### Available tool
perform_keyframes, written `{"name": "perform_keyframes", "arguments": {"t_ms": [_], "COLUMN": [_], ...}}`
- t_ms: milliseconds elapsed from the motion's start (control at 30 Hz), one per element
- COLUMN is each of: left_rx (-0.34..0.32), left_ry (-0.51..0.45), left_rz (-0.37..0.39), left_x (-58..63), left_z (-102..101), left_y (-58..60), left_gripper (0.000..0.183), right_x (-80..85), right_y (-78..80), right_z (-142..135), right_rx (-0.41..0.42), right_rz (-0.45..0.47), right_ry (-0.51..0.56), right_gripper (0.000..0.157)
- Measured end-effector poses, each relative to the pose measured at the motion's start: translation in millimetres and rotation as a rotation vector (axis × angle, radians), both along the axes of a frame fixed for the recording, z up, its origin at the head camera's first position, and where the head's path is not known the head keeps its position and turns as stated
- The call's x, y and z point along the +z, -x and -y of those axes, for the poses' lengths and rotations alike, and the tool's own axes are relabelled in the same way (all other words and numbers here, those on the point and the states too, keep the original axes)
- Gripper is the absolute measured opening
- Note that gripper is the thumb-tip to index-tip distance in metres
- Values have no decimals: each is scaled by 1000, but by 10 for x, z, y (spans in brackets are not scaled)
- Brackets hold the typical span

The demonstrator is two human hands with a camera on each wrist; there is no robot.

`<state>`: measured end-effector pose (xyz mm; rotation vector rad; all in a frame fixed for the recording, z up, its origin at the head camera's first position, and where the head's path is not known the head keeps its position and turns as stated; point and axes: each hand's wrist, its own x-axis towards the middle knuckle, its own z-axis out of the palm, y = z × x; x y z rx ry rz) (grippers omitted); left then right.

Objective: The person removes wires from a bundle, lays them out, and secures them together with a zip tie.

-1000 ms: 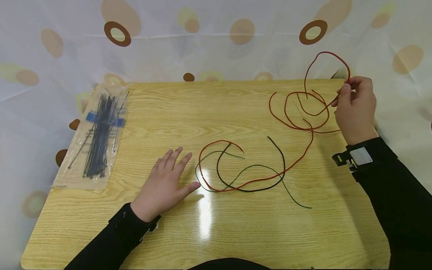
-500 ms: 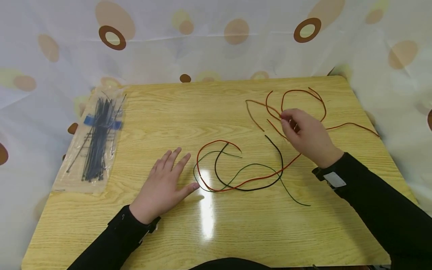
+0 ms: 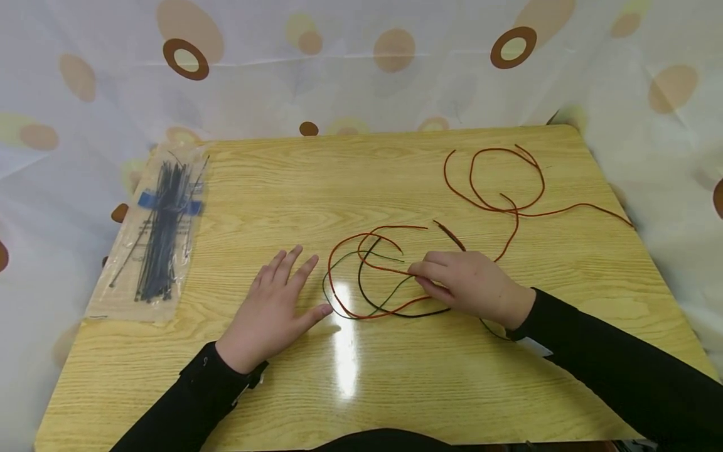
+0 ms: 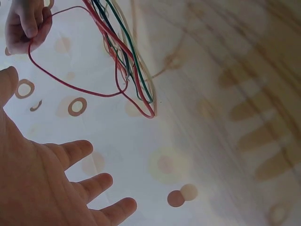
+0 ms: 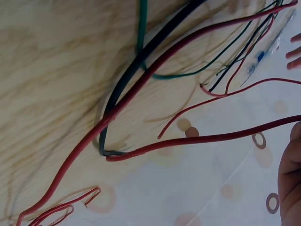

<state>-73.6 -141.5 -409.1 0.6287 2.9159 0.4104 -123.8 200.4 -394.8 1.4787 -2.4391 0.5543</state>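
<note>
In the head view, my right hand (image 3: 471, 285) pinches a thin red wire (image 3: 395, 270) between thumb and fingers, low over a loose group of wires. One end of the held wire loops left from the fingertips; another stretch sticks out behind the hand. Below it lie a second red wire (image 3: 330, 270), a black wire (image 3: 407, 316) and a thin green wire (image 3: 324, 282), crossing one another and partly hidden by the hand. My left hand (image 3: 273, 307) has its fingers spread, palm down, just left of these wires, and holds nothing.
More red wire (image 3: 543, 182) lies coiled at the back right of the wooden table (image 3: 282, 402), one end reaching the right edge. A clear plastic bag of black cable ties (image 3: 169, 238) lies at the left edge. A patterned curtain (image 3: 350, 88) hangs behind the table.
My right hand has carried the red wire from the back right, leftward and toward me, over the other wires. The left hand has stayed in place.
</note>
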Motion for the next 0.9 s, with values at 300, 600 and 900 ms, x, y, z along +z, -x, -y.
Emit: {"name": "perform_keyframes", "arguments": {"t_ms": [300, 600, 900], "left_rx": [-2, 5, 8], "left_ry": [6, -7, -15], "left_rz": [10, 13, 15], "left_x": [16, -2, -5], "left_z": [-4, -4, 0], "left_y": [-5, -27, -27], "left_gripper": [88, 88, 88], "right_x": [-90, -163, -245], "right_y": [-194, -270, -301], "right_z": [99, 118, 131], "right_rx": [97, 99, 71], "right_rz": [-12, 94, 92], "right_ry": [-85, -195, -252], "right_gripper": [14, 11, 3]}}
